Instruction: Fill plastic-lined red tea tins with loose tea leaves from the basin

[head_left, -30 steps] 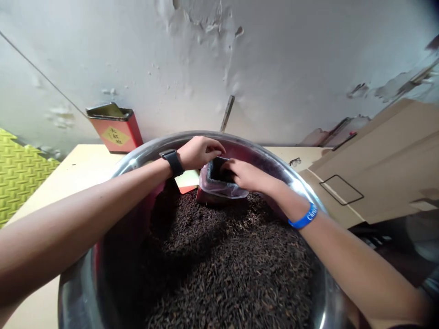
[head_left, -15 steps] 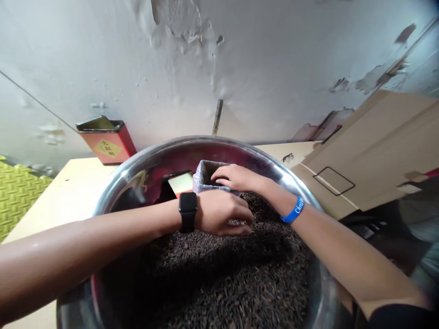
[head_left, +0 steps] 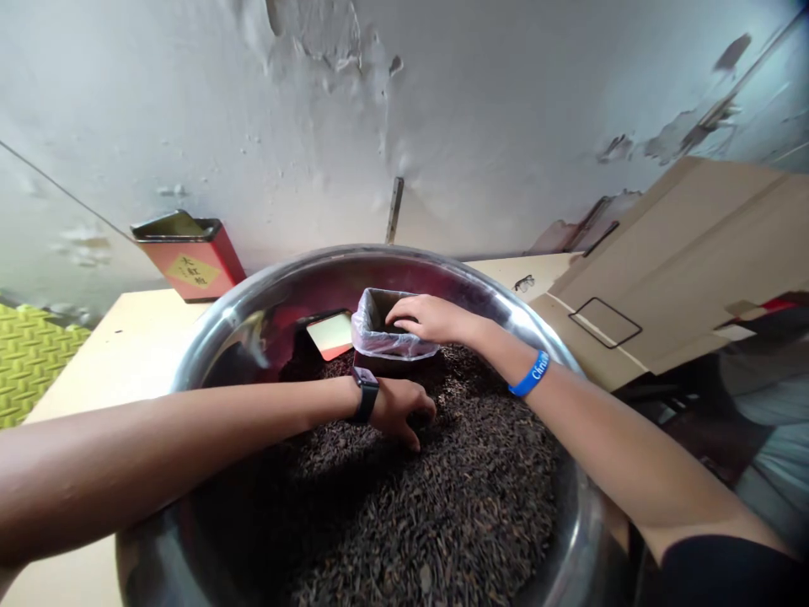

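A large steel bowl [head_left: 404,253] holds a heap of dark dried leaves [head_left: 436,523]. Inside it, at the back, stands a box lined with a clear plastic bag [head_left: 392,344]. My right hand [head_left: 436,319], with a blue band on the wrist, reaches over the right side of this box, its fingertips inside the opening. Whether they hold anything is hidden. My left hand [head_left: 404,413], wearing a black watch, is low over the leaves in front of the box, fingers curved and thumb apart, nothing visible between them.
Left of the lined box, a red and cream tin piece [head_left: 332,335] lies in the bowl. A red tin [head_left: 190,261] stands on the table [head_left: 82,362] at left. Cardboard [head_left: 701,253] and dark glasses [head_left: 524,283] are at right.
My left hand has moved down and slightly left, away from the box to the leaves, uncovering the box's front. My right hand stays at the box opening.
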`<state>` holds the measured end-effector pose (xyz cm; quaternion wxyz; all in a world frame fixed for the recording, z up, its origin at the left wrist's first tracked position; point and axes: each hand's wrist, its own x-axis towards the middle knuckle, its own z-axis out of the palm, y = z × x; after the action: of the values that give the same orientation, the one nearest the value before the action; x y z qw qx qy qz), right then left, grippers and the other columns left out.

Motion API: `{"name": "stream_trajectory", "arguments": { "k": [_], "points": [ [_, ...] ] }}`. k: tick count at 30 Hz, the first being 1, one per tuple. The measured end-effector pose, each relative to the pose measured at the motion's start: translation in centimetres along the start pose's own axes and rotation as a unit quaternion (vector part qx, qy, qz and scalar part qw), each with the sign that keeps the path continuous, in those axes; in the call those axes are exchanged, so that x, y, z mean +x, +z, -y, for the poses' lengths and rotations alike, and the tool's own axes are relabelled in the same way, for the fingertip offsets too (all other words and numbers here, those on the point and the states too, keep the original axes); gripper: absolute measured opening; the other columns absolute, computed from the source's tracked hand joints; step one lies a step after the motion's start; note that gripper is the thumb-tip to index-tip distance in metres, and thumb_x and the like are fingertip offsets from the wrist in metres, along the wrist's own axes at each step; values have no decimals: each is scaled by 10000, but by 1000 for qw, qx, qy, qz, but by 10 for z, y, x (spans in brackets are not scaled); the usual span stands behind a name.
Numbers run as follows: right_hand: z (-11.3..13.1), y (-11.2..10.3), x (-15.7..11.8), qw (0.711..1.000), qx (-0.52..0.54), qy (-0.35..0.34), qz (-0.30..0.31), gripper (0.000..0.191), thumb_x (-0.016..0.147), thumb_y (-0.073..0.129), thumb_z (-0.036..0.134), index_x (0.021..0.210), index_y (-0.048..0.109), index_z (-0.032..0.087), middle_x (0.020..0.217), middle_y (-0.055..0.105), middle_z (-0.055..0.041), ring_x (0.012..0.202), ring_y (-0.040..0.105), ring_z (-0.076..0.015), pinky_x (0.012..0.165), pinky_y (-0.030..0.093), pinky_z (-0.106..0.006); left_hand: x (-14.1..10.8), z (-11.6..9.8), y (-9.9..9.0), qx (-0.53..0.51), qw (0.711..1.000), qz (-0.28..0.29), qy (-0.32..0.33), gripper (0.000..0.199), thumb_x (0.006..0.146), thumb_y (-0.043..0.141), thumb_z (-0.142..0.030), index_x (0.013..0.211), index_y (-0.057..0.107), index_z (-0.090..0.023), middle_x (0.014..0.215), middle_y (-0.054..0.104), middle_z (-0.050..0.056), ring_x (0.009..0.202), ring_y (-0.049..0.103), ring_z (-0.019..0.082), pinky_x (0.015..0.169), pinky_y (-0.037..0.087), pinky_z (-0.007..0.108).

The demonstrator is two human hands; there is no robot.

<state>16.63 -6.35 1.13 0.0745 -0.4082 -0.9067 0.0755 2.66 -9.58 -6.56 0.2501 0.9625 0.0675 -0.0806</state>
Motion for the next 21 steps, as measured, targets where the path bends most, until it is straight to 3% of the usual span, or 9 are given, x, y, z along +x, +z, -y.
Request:
{"name": "stream_trajectory", "arguments": {
  "k": [5, 10, 14, 21],
  "points": [
    [2, 1, 0, 1000, -4, 6, -1, 281, 843, 421, 214, 1041, 620, 204, 1100, 607, -31, 997, 530, -174, 863, 380, -303, -2, -9, -9, -7, 999, -9, 40, 253, 695, 643, -235, 946, 633, -207, 916, 658, 28, 814, 594, 163, 739, 446, 246],
    [4, 1, 0, 1000, 3, 9, -15, 265, 830, 441, 223, 1011, 634, 209, 1075, 622, -27, 972, 546, -178, 838, 395, -304, -7, -10, -27, -4, 995, -67, 67, 184, 737, 608, -239, 914, 649, -209, 843, 675, 14, 738, 602, 138, 694, 446, 226],
    [2, 0, 0, 996, 20, 50, -78, 239, 817, 455, 234, 951, 650, 201, 983, 653, -30, 885, 573, -170, 794, 409, -298, -14, -12, -45, -11, 989, -139, 41, 227, 742, 615, -272, 959, 651, -217, 880, 677, 13, 778, 609, 138, 730, 445, 236],
    [-2, -6, 0, 971, 25, 107, -213, 250, 826, 418, 246, 893, 648, 175, 896, 660, -37, 803, 563, -150, 741, 395, -285, -34, -26, -80, -26, 965, -258, 52, 232, 749, 607, -292, 949, 663, -189, 855, 681, 19, 747, 607, 119, 707, 456, 229]
  ]
}}
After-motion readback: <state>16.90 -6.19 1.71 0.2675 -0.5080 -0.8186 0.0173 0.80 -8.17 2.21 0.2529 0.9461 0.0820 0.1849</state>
